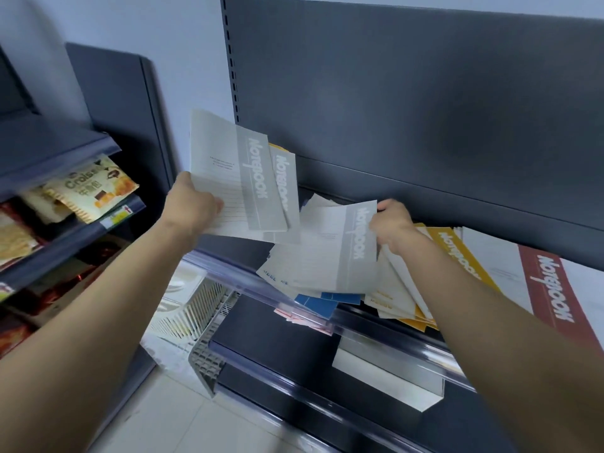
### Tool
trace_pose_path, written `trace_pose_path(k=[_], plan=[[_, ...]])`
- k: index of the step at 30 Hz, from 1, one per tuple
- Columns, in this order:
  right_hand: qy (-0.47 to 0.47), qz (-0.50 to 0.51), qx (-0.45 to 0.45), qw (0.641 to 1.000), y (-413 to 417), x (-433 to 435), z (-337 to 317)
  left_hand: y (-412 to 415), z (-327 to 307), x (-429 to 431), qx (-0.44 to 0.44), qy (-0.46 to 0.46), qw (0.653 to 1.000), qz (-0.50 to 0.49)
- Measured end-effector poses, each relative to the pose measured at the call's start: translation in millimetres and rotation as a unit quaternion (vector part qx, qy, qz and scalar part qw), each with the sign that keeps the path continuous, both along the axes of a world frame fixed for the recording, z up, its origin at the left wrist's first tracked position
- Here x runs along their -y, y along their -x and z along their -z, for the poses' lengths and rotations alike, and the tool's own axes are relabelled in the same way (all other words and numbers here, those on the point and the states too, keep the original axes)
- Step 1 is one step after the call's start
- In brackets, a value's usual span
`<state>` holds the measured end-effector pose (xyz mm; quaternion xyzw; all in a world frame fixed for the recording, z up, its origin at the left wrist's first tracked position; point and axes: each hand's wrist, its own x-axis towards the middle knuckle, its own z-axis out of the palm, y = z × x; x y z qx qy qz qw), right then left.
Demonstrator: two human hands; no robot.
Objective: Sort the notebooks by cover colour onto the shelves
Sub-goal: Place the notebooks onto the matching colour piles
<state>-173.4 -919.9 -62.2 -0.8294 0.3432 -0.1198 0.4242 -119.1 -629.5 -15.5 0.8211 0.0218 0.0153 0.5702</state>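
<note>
Notebooks (389, 295) lie in a slack, overlapping heap on the dark metal shelf (228, 245), thin soft-covered booklets with matt paper covers, each with a coloured band down one edge printed "Notebook". The left grip (192, 207) is clenched on two grey notebooks (235, 178), holding them fanned and lifted clear of the shelf, tilted up against the dark back panel (392, 93); a yellow corner peeks out behind them, and I cannot tell whether it is held too. The right grip (390, 223) is curled over the banded edge of a loose grey notebook (327, 253) that sits on top of the heap. Under that one a blue cover (315, 304) pokes out past the shelf's clear plastic front rail (235, 276). Just right of the right wrist lie yellow notebooks (457, 253), and beyond them a red notebook (552, 289), flat on the same shelf. The right forearm crosses over part of the yellow stack and hides it. Below is a bare lower shelf (277, 338) of the same dark sheet metal. To its left stands a white slatted plastic basket (186, 308) on the pale tiled floor (183, 420). Farther left, a neighbouring rack (65, 230) carries glossy snack packets, among them a croissant packet (94, 188).
</note>
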Motion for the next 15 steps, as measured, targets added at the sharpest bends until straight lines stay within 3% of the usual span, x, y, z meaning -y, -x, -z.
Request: trace_pose_path(k=[4, 8, 12, 15], plan=[[0.020, -0.007, -0.018, 1.000, 0.2, -12.4, -10.6, -5.9, 4.3, 1.5, -0.037, 0.002, 0.998, 0.053], [-0.019, -0.003, 0.040, 0.999, 4.1, -12.9, -25.2, -6.0, 9.4, 13.2, -0.038, -0.040, 0.992, 0.117], [-0.074, -0.022, 0.034, 0.996, 17.3, -22.6, -40.0, -8.4, 16.9, 27.2, -0.060, -0.036, 0.982, 0.173], [-0.046, -0.040, 0.017, 0.998, 25.8, -24.4, -44.5, -10.7, 22.7, 35.7, -0.076, -0.052, 0.973, 0.211]])
